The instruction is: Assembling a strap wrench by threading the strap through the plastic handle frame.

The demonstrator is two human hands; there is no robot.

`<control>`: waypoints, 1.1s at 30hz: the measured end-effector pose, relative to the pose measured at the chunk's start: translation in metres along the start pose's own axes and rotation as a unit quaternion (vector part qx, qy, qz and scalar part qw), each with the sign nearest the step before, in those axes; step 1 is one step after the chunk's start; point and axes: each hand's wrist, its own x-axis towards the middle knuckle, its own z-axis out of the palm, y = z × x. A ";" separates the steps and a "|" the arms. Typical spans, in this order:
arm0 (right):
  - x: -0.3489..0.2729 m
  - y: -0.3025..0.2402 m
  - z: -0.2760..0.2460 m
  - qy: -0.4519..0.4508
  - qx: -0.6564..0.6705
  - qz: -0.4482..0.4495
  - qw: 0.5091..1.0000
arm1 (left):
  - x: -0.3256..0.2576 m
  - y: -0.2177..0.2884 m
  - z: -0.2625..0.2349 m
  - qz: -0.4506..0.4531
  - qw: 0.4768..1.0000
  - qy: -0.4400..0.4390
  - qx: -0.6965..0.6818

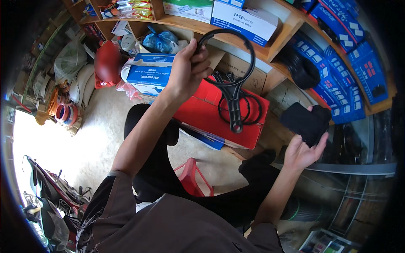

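My left hand [188, 69] is closed around the rim of a black ring wrench [233, 105], the kind used on filter housings. It is held up over a red box [194, 109], its ring upright and its handle hanging down. Beneath it, more black ring-shaped pieces [258, 110] lie on the box, partly hidden by the wrench. On the right, my right hand [302, 152] grips a dark folded cloth [304, 121] between thumb and fingers, away from the wrench.
Wooden shelves [190, 26] with boxes curve along the far side. A blue-and-white carton [147, 75] stands left of the red box. Below is a red plastic stool [190, 179]. Blue blister packs [337, 80] fill the right shelf; a motorbike [55, 189] is at lower left.
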 end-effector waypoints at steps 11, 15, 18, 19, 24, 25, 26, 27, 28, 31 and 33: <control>0.004 0.055 0.020 -0.030 -0.030 0.083 0.996 | 0.013 -0.015 0.031 -0.035 0.981 0.070 -0.180; 0.002 0.065 0.037 -0.031 -0.113 0.084 0.990 | 0.012 -0.017 0.034 -0.052 0.981 0.067 -0.175; 0.002 0.064 0.036 -0.047 -0.161 0.075 0.983 | 0.011 -0.023 0.036 -0.061 0.982 0.039 -0.173; 0.001 0.066 0.029 -0.031 -0.204 0.077 0.975 | 0.009 -0.022 0.035 -0.066 0.983 0.039 -0.169; 0.001 0.056 0.018 -0.001 -0.339 0.063 0.939 | 0.003 -0.022 0.036 -0.084 0.986 0.030 -0.141; 0.003 0.053 0.019 0.029 -0.325 0.054 0.944 | 0.000 -0.021 0.043 -0.089 0.988 0.034 -0.125; 0.005 0.050 0.021 0.032 -0.324 0.050 0.944 | -0.001 -0.021 0.048 -0.092 0.988 0.031 -0.122; 0.007 0.047 0.024 0.058 -0.210 0.045 0.975 | -0.002 -0.022 0.052 -0.098 0.991 0.020 -0.090; 0.008 0.047 0.028 0.083 -0.096 0.041 0.991 | -0.003 -0.022 0.052 -0.105 0.992 0.011 -0.062; 0.013 0.035 0.022 0.028 0.055 0.071 0.996 | -0.006 -0.030 0.050 -0.118 0.991 0.002 -0.054; 0.016 0.033 0.022 -0.026 0.192 0.090 0.977 | -0.005 -0.035 0.051 -0.130 0.990 0.000 -0.053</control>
